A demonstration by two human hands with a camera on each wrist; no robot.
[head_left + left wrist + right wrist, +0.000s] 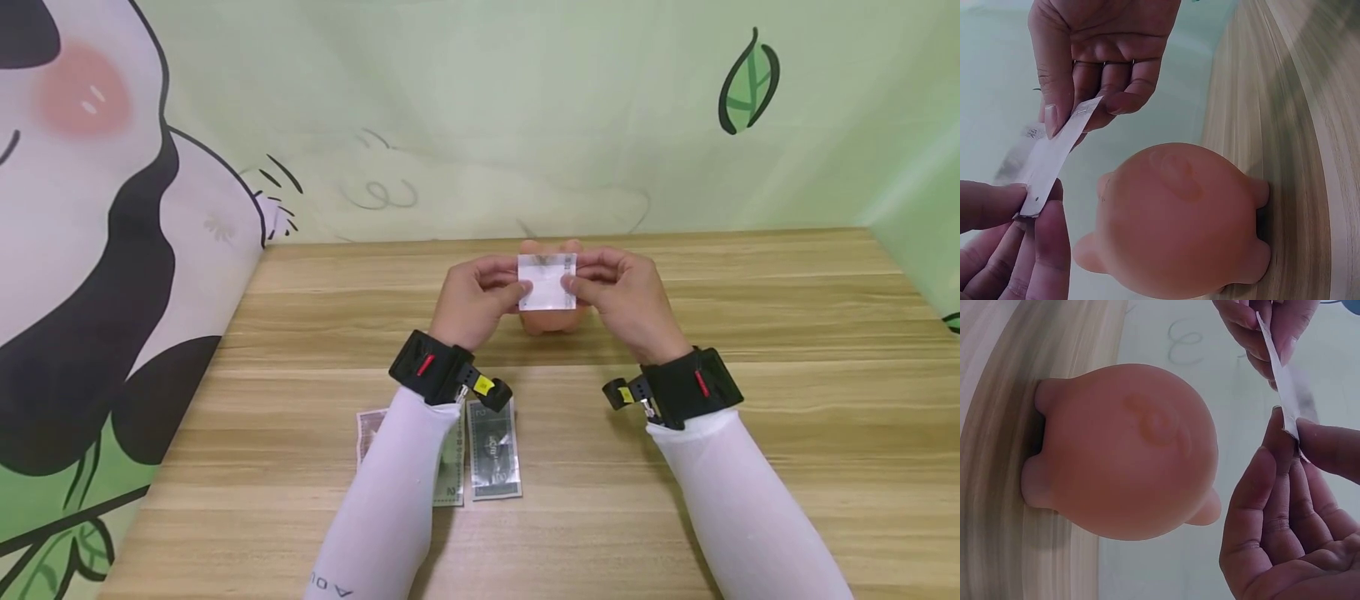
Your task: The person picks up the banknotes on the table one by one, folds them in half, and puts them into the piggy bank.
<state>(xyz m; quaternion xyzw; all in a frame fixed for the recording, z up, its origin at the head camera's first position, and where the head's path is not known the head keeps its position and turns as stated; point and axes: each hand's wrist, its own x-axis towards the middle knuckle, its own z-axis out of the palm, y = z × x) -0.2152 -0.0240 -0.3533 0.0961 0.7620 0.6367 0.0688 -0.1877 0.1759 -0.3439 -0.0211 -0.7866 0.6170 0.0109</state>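
Note:
Between both hands a small whitish slip of paper (547, 282), which looks like a folded banknote with print along its ends, is held up by its two sides. My left hand (474, 304) pinches its left edge between thumb and fingers. The right hand (633, 304) pinches the opposite edge the same way. Directly behind and below the paper stands an orange piggy bank (1179, 219) on its feet, its curly tail (1157, 422) facing me. In the head view the paper and hands hide much of it; its top slot does not show.
Nearer me on the wooden table (570, 533) lie a dark grey-green banknote (495, 454), a green banknote (450, 471) and a purplish one (369, 427), the latter two partly under the left sleeve. A printed cloth backdrop (480, 108) rises behind the table.

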